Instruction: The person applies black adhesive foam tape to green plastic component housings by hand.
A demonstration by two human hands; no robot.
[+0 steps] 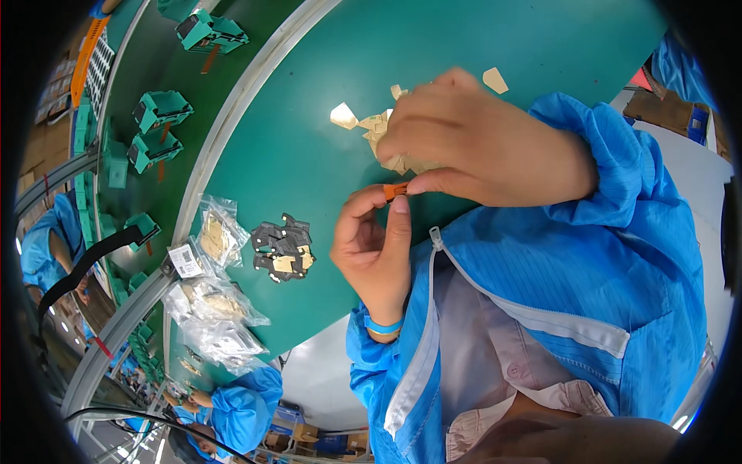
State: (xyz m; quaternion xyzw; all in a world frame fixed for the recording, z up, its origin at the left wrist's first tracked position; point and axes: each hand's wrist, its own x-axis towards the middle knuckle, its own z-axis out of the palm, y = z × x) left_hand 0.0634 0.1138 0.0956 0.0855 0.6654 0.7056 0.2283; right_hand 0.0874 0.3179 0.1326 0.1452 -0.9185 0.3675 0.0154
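My left hand (375, 251) pinches a small orange plastic piece (395, 191) between thumb and fingers. Just above it, my right hand (475, 143) reaches over a pile of thin, gold-coloured plates (375, 127). The right thumb is apart from the curled fingers, its tip beside the orange piece's right end; whether it touches is unclear. Those fingers are slightly blurred, with their tips close to the plates, and nothing shows in them. One loose gold plate (495, 80) lies off to the right, and another plate (343, 116) to the left of the pile.
On the green tabletop (309, 162), black parts (282, 236) lie left of my hands, some with gold plates. Clear plastic bags (220, 301) are heaped at the left edge. Beyond a metal rail (232, 100), green plastic housings (162, 108) stand on a line. Other people (239, 406) sit nearby.
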